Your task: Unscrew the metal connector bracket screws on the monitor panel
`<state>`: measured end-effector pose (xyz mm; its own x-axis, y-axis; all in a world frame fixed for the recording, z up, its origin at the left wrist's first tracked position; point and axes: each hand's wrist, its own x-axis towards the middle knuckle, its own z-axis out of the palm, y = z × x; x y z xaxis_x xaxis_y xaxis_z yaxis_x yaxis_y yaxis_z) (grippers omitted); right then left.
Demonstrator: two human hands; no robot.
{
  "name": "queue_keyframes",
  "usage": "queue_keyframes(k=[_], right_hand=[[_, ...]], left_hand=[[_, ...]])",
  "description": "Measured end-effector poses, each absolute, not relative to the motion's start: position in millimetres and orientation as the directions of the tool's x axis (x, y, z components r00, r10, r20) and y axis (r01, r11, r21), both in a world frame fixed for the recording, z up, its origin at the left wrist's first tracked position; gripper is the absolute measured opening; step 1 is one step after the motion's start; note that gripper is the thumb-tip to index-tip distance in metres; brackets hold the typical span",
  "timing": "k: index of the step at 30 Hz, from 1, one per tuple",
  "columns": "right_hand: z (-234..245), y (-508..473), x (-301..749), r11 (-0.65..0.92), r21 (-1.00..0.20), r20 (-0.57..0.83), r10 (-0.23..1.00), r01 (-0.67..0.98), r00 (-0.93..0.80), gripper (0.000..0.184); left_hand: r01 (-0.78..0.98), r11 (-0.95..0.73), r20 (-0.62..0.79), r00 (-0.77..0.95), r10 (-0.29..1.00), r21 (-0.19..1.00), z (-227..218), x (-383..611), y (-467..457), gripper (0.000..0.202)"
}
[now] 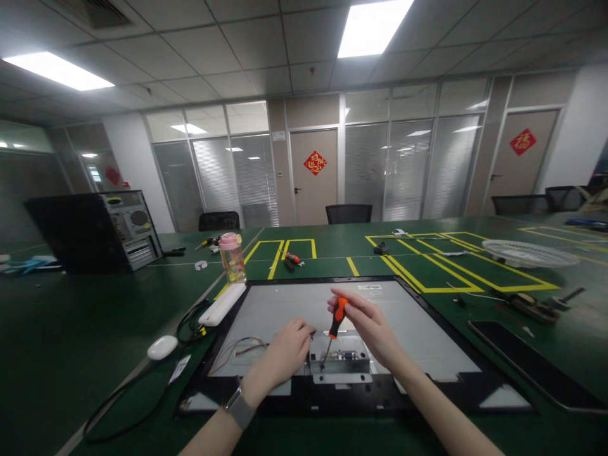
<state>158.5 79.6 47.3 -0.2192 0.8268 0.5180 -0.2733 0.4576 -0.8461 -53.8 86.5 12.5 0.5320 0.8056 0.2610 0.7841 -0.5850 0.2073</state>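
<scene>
A flat display panel [418, 329] with a black frame lies back-up in front of me. Near its front edge sits a metal bracket [342, 367] with a small circuit board [349, 356] behind its raised wall. My right hand [373, 320] is closed around the orange and black handle of a screwdriver [339, 316]. The screwdriver leans slightly, its shaft pointing down to the left part of the bracket. My left hand [291, 345] rests on the panel at the bracket's left end, fingers closed together by a small dark part; what they grip is hidden. Thin wires [242, 347] lie left of this hand.
Left of the panel are a white power strip [223, 305], a black cable [137, 418], a white mouse [162, 347] and a pink-lidded bottle [232, 258]. A computer case [95, 231] stands farther left. On the right lie a black slab [532, 361] and a white round grille [529, 252].
</scene>
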Motion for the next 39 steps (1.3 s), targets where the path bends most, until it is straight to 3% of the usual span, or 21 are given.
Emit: queue_keyframes(k=[4, 8, 14, 20, 25, 30, 34, 39], right_hand=[[51.9, 77.3, 156.7, 0.578, -0.808, 0.589, 0.799, -0.114, -0.123, 0.018], [51.3, 79.4, 159.0, 0.608, -0.794, 0.605, 0.788, -0.013, -0.114, 0.026], [48.8, 80.6, 161.4, 0.497, -0.844, 0.535, 0.812, -0.203, -0.234, 0.038], [54.1, 76.0, 158.4, 0.519, -0.846, 0.531, 0.838, -0.117, -0.125, 0.023], [50.0, 79.3, 160.3, 0.569, -0.82, 0.571, 0.809, -0.059, -0.139, 0.031], [49.6, 79.3, 160.5, 0.554, -0.827, 0.562, 0.811, -0.096, -0.16, 0.034], [53.9, 77.5, 158.6, 0.556, -0.825, 0.564, 0.818, -0.097, -0.108, 0.023], [52.3, 78.6, 154.7, 0.485, -0.839, 0.526, 0.84, -0.247, -0.132, 0.016]], left_hand=[[0.777, -0.596, 0.279, 0.537, 0.796, 0.203, 8.6, -54.5, 89.0, 0.026], [0.771, -0.598, 0.285, 0.535, 0.795, 0.22, 8.3, -55.1, 88.6, 0.026], [0.772, -0.593, 0.272, 0.534, 0.8, 0.23, 10.9, -54.8, 86.9, 0.025], [0.777, -0.587, 0.273, 0.528, 0.804, 0.228, 8.6, -54.3, 88.5, 0.026], [0.774, -0.591, 0.267, 0.535, 0.802, 0.226, 11.0, -54.5, 87.0, 0.026], [0.786, -0.589, 0.247, 0.542, 0.803, 0.19, 10.4, -54.5, 87.7, 0.027], [0.783, -0.589, 0.262, 0.536, 0.802, 0.2, 10.3, -54.1, 87.4, 0.026], [0.786, -0.579, 0.242, 0.532, 0.812, 0.215, 13.9, -53.5, 85.2, 0.026]])
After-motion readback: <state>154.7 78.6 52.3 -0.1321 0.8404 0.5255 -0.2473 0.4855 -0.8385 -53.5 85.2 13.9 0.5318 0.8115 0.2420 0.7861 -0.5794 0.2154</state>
